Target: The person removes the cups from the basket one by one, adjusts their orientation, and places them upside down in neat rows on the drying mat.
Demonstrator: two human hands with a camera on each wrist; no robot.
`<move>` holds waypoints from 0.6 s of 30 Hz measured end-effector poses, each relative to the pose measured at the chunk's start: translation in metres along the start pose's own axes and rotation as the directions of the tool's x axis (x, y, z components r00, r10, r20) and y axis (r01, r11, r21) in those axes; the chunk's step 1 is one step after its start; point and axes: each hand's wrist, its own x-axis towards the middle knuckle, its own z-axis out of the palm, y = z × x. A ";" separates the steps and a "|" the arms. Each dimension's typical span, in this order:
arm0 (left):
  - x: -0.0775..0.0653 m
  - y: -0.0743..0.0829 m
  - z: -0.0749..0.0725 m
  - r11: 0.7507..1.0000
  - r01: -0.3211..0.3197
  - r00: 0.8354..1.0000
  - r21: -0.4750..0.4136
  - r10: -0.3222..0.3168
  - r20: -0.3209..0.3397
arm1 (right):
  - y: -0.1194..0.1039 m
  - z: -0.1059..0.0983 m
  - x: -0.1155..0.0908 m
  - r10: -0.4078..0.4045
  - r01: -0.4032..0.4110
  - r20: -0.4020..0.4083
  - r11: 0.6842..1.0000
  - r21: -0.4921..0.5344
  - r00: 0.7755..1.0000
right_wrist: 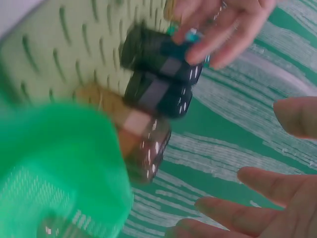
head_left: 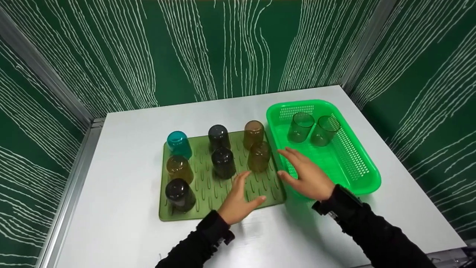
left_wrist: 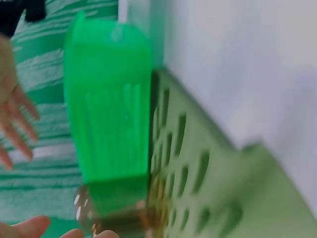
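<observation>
My left hand [head_left: 238, 201] hovers over the front of a green drying mat [head_left: 204, 201], thumb and fingers spread and holding nothing. Nearest to it are a black glass [head_left: 224, 163] and an amber glass [head_left: 259, 157], both upside down on the mat. Beside the near left part of a green basket [head_left: 327, 163], my right hand [head_left: 310, 178] hangs in the air with extended fingers, also holding nothing. Inside the basket, two clear tinted glasses [head_left: 300, 128] stand with their rims up. The right wrist view shows the spread fingers [right_wrist: 237, 213] of that hand.
More upturned glasses stand on the mat: a teal glass [head_left: 179, 145], an amber-brown glass [head_left: 179, 170] and a black glass [head_left: 180, 195] along the left, a dark glass [head_left: 219, 137] and a brown glass [head_left: 254, 134] at the back. Green patterned panels [head_left: 238, 48] enclose the white table [head_left: 122, 178].
</observation>
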 end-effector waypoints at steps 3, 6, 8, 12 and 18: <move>0.010 0.003 0.014 1.000 0.025 0.999 0.010 -0.026 0.038 | 0.010 -0.008 0.008 0.012 -0.014 -0.034 0.998 -0.055 0.999; 0.021 0.008 0.026 0.998 0.056 0.996 0.022 -0.058 0.065 | 0.022 -0.015 0.019 0.011 -0.021 -0.090 0.993 -0.118 0.996; 0.029 0.012 0.034 0.997 0.075 0.994 0.034 -0.078 0.078 | 0.030 -0.018 0.026 0.011 -0.030 -0.123 0.988 -0.154 0.992; 0.043 0.017 0.046 0.994 0.089 0.991 0.062 -0.095 0.096 | 0.049 -0.023 0.042 0.031 -0.065 -0.170 0.978 -0.196 0.985; 0.060 0.019 0.060 0.991 0.129 0.988 0.022 -0.130 0.086 | 0.071 -0.034 0.074 0.123 -0.156 -0.166 0.967 -0.200 0.978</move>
